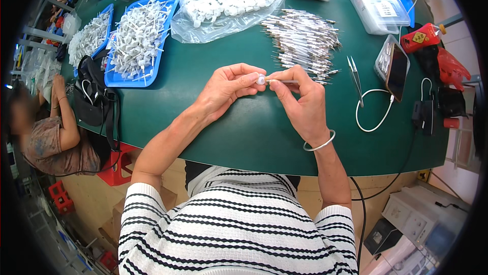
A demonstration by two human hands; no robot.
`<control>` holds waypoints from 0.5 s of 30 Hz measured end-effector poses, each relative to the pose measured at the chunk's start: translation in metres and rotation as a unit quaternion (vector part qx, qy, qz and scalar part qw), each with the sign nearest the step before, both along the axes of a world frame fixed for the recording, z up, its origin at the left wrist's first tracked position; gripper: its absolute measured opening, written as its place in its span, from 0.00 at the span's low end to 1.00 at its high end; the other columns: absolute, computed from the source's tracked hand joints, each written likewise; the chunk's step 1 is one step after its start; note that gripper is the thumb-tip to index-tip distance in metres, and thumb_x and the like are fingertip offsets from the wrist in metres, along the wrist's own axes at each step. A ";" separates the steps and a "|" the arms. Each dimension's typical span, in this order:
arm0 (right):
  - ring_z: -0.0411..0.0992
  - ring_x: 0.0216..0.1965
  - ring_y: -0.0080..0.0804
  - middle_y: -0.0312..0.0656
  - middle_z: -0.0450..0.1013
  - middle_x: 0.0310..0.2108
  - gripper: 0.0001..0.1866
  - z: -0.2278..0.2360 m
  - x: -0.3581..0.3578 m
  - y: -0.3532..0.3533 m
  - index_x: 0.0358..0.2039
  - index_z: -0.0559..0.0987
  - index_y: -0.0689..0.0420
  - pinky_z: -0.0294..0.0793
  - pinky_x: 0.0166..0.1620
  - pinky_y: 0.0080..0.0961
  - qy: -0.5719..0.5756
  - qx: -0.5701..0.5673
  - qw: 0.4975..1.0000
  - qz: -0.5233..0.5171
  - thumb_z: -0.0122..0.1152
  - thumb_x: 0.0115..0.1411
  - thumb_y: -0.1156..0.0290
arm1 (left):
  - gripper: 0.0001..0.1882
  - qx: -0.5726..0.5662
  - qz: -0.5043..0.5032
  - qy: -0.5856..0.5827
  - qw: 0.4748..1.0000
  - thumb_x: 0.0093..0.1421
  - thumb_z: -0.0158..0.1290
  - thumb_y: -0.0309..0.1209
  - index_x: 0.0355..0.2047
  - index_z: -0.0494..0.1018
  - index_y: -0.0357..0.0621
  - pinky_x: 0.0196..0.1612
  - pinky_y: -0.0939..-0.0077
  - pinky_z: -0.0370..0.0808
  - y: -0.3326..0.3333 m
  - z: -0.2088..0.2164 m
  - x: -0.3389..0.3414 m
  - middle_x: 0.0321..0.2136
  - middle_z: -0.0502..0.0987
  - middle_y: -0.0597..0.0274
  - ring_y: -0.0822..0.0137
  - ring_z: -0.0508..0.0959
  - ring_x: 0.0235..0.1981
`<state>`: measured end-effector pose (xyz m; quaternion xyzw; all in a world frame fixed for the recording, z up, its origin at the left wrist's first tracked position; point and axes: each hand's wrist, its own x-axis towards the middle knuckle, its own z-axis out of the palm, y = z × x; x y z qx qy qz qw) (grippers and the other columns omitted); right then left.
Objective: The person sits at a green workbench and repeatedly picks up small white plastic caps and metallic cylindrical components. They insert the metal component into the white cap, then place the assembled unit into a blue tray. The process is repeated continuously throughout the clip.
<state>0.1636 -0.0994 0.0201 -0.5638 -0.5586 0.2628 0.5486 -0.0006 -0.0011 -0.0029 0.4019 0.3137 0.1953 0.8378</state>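
Note:
Over the middle of the green table, my left hand (227,88) pinches a small white plastic cap (261,80) between thumb and fingertips. My right hand (304,99) grips a thin metal rod (285,81), whose left end meets the cap. Just beyond my right hand lies a pile of slim metal-and-white rods (305,41). A clear plastic bag (223,0) full of white caps lies further back. At the left, a blue tray (107,78) carries many white caps with stems sticking out.
Tweezers (356,79) and a phone (398,71) with a white cable lie at the right, near a red bottle (420,38). Lidded clear boxes (378,10) stand at the back. A black bag (91,97) hangs at the left edge, near another person (58,138).

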 end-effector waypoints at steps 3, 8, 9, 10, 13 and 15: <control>0.79 0.28 0.33 0.43 0.78 0.26 0.04 0.000 0.000 0.000 0.31 0.73 0.64 0.78 0.33 0.23 -0.001 -0.008 1.000 -0.005 0.60 0.57 0.80 | 0.11 0.000 -0.002 -0.001 1.000 0.62 0.54 0.29 0.43 0.75 0.35 0.39 0.87 0.78 0.000 -0.001 0.000 0.32 0.79 0.60 0.75 0.79 0.34; 0.79 0.28 0.34 0.43 0.77 0.25 0.04 0.000 0.001 0.000 0.30 0.73 0.64 0.77 0.32 0.23 -0.006 -0.008 1.000 -0.010 0.60 0.57 0.79 | 0.12 -0.005 -0.002 0.006 1.000 0.62 0.54 0.29 0.43 0.75 0.35 0.39 0.87 0.78 0.000 -0.001 0.000 0.33 0.79 0.60 0.75 0.79 0.35; 0.79 0.28 0.34 0.43 0.77 0.25 0.04 -0.001 0.001 0.000 0.30 0.73 0.64 0.77 0.31 0.24 -0.002 -0.008 1.000 -0.011 0.60 0.57 0.79 | 0.12 -0.006 -0.003 0.005 1.000 0.62 0.54 0.29 0.43 0.75 0.35 0.39 0.87 0.78 0.000 -0.002 0.000 0.33 0.79 0.60 0.75 0.79 0.35; 0.80 0.28 0.34 0.43 0.77 0.25 0.04 -0.002 0.000 0.000 0.30 0.73 0.64 0.77 0.31 0.24 0.001 -0.007 1.000 -0.012 0.60 0.57 0.79 | 0.12 -0.007 -0.005 0.004 1.000 0.62 0.54 0.29 0.43 0.75 0.35 0.39 0.87 0.78 0.000 -0.002 0.000 0.33 0.79 0.60 0.75 0.79 0.35; 0.79 0.28 0.35 0.44 0.77 0.25 0.05 -0.003 -0.002 0.000 0.30 0.72 0.64 0.78 0.31 0.24 0.009 -0.014 1.000 -0.014 0.60 0.57 0.79 | 0.12 -0.008 -0.009 0.004 1.000 0.62 0.54 0.29 0.43 0.75 0.35 0.39 0.87 0.78 0.000 -0.001 0.000 0.33 0.79 0.60 0.75 0.79 0.35; 0.79 0.27 0.35 0.44 0.77 0.24 0.05 -0.003 -0.002 -0.001 0.29 0.72 0.63 0.78 0.31 0.24 0.001 -0.015 1.000 -0.018 0.61 0.56 0.79 | 0.12 -0.014 -0.011 0.005 1.000 0.62 0.54 0.28 0.43 0.75 0.35 0.39 0.87 0.78 0.000 -0.003 0.000 0.33 0.79 0.61 0.75 0.79 0.35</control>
